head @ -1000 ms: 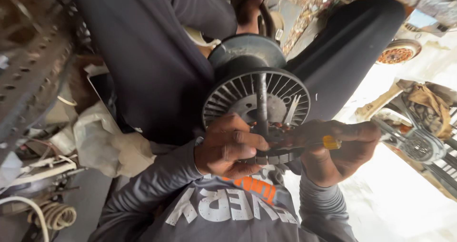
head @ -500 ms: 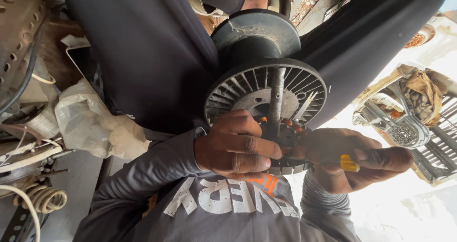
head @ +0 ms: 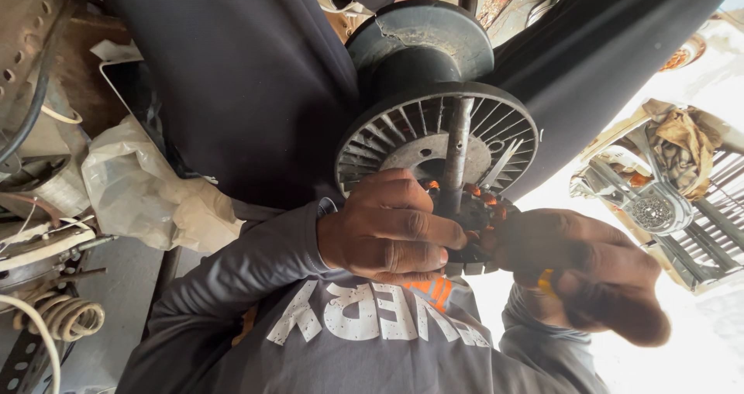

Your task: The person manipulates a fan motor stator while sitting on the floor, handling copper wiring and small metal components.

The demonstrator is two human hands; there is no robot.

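Where the frame's upper half is filled by dark trouser legs [head: 232, 76], a motor [head: 438, 142] sits wedged between them, upper centre. Grey printed shirt [head: 349, 340] fills lower centre.

Motor: round black hub at the top and a finned metal ring below it. A grey shaft [head: 456, 158] runs down the ring's face. Orange winding ends show at its lower edge, at frame centre.

Left hand [head: 387, 231], centre: sleeve enters from lower left. Fingers curled shut over the lower rim of the motor, knuckles toward the camera, fingertips beside the shaft. Firm hold on the motor.

Right hand [head: 581, 274], right of centre, blurred: fist closed round a tool [head: 546, 282], of which only a yellow bit of handle shows between the fingers. Kind of tool: cannot tell. Knuckles lie just beside the motor's lower right rim; contact cannot be told.

Surroundings: wire fan grille [head: 697, 231] with cloth on it at right edge. Crumpled plastic bag [head: 147, 189] at left. Wire coil [head: 70, 316] at lower left. White cable [head: 35, 332] curves beside the coil.
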